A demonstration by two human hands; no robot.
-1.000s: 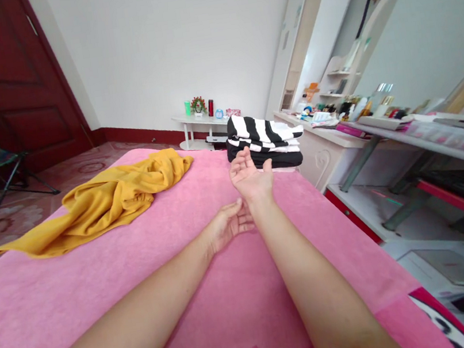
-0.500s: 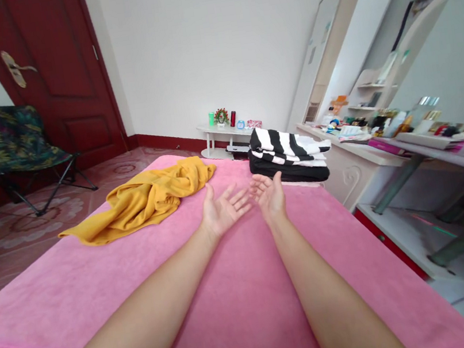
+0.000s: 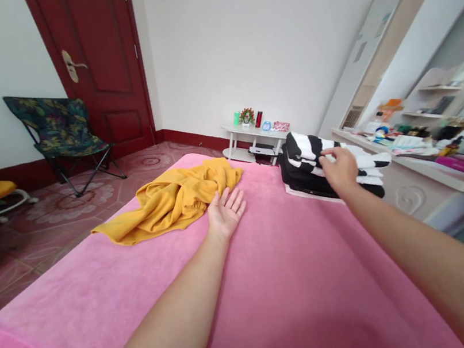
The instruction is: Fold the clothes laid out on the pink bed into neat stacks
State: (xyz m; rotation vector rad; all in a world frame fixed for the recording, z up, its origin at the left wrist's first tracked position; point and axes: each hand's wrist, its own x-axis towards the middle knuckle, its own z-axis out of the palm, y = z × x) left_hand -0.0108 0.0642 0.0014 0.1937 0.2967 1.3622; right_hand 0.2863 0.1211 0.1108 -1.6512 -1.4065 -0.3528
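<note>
A yellow garment (image 3: 170, 200) lies beside the left hand (image 3: 225, 213), fingers parted. The right hand (image 3: 341, 169), grip unclear, bends over folded clothes (image 3: 304, 146) at the bed's far right corner (image 3: 268, 167).

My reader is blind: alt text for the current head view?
A person's right hand is at a stack of folded black-and-white clothes on a pink cover. The open left hand is palm up near crumpled yellow cloth.
</note>
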